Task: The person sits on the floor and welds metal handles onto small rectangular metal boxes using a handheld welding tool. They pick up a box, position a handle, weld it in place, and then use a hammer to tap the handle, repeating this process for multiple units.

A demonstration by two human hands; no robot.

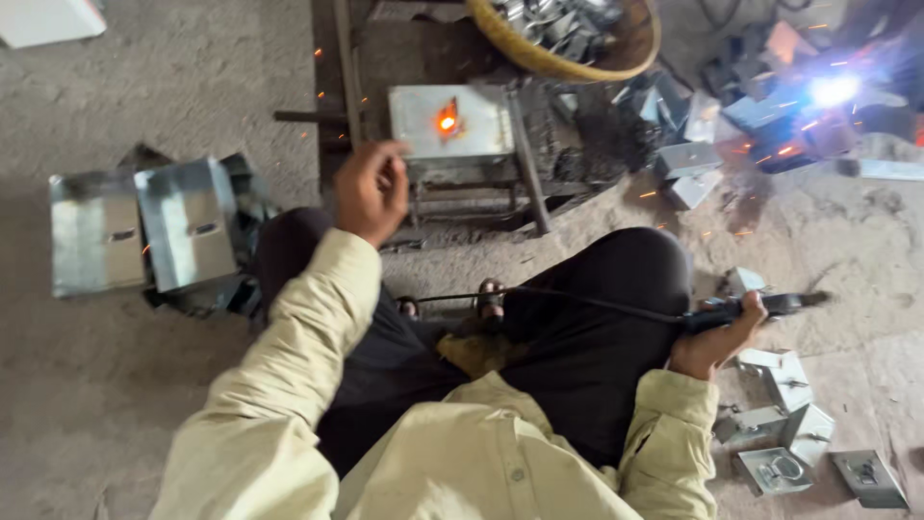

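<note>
Pale yellow sleeves [289,385] are seen closest, above dark trousers. A black-handled welding tool with a thin dark cable [741,308] is gripped in the right hand [717,337], low beside the right knee. The left hand [371,191] is held loosely curled and holds nothing, just beside a grey sheet-metal box with a glowing orange spot [450,120] resting on a dark metal stand [481,183]. Small grey metal brackets [784,424] lie on the sandy floor [96,385] near the right hand.
</note>
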